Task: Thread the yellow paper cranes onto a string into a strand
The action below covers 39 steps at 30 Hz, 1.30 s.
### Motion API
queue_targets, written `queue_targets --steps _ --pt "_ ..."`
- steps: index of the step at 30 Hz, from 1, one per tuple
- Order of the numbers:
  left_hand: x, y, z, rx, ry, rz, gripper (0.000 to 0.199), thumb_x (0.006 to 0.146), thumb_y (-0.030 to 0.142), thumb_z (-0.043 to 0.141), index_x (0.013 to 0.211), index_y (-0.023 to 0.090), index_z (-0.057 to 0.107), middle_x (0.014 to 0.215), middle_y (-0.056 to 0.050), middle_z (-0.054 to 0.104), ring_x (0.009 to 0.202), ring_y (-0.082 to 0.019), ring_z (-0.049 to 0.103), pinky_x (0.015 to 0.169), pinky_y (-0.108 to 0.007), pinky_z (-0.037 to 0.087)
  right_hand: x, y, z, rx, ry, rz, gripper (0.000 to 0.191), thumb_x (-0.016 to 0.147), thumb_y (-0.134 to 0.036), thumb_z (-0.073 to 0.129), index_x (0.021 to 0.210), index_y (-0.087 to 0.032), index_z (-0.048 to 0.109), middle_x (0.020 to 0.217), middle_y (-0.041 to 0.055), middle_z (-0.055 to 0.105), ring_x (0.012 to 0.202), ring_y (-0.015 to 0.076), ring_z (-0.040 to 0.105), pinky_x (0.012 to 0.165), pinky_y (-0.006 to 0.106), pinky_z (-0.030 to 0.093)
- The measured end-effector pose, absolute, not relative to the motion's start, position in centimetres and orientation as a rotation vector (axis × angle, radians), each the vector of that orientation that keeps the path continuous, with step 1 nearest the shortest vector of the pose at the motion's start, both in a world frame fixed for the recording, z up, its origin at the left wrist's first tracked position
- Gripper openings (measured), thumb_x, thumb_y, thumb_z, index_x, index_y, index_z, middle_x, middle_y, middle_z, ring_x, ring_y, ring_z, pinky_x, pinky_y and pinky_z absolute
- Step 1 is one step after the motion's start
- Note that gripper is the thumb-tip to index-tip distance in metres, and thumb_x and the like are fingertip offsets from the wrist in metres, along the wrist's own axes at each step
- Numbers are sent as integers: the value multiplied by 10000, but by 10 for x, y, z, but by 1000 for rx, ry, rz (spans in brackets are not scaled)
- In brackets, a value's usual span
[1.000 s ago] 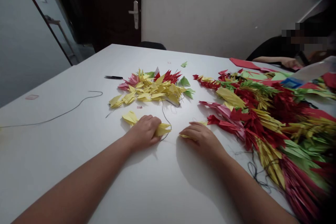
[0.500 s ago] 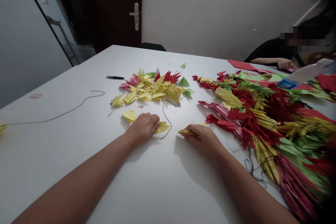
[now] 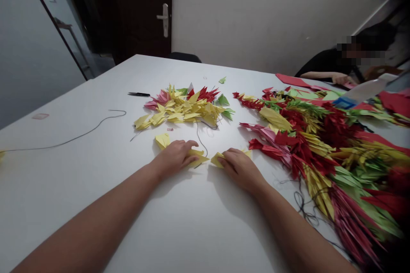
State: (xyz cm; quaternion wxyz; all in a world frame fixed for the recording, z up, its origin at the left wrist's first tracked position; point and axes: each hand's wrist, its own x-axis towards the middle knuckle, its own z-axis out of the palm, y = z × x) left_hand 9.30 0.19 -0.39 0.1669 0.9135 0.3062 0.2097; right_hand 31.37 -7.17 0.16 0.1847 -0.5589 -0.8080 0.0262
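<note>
**Head view: two hands on yellow folded paper, white bench**

Head view, item by item.

- Left hand [image 3: 175, 156]: palm down, fingers spread flat, pressing a yellow folded paper piece [image 3: 197, 157] against the bench [image 3: 64, 170]; not clenched. A second yellow piece [image 3: 162, 140] lies just beside the knuckles, toward the far edge.
- Right hand [image 3: 239, 166]: fingers curled over a small yellow folded unit [image 3: 217, 160], pinning it at its right end; whether it is pinched or only pressed cannot be told.
- Key relation: the two yellow pieces lie tip to tip between the hands, nearly touching, their long axes roughly along the near edge. Each hand is nearest its own piece.
- Dark thread [image 3: 201, 138]: runs from the left-hand piece toward the loose pile.
- Loose pile of folded units [image 3: 184, 108]: mostly yellow, some red, pink, green; mid-bench.
- Strung garlands [image 3: 320, 145]: red, yellow, green, along the right side.
- Scissors [image 3: 138, 94]: beyond the pile, toward the left.
- Long cord [image 3: 80, 136]: toward the left edge.
- Another person's hand [image 3: 340, 79]: far right corner.
</note>
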Motion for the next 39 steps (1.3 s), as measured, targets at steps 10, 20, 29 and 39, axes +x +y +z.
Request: queue_targets --steps 10,20,29,39 --pt "92 -2 7 2400 860 566 183 827 324 548 961 220 618 836 -11 668 737 -149 604 682 -246 455 317 -70 -5 -1514 -2139 -14 349 911 -291 329 575 -199 348 544 5 434 579 139 426 573 258 319" --pt "94 -7 3 2559 816 535 296 859 410 490 1042 185 555 776 -45 633 749 -186 591 703 -303 465 316 -70 0 -1530 -2283 87 325 895 -297 359 609 -179 458 678 54 561 728 172 493 731 330 364" --pt "55 5 52 2560 1113 817 368 872 431 399 1090 170 542 1101 -95 589 1032 -230 518 924 -392 402 324 -72 -7 -1579 -1949 -234 399 793 -233 491 1182 -147 465 1257 149 494 1174 285 418 997 494 287" --pt "21 16 8 2775 928 289 425 873 424 433 1247 228 477 1374 -73 430 1312 -251 287 1079 -437 230 241 -61 33 -1275 -2349 28 322 845 -325 491 1132 -185 538 1163 105 587 1034 239 533 887 406 410"
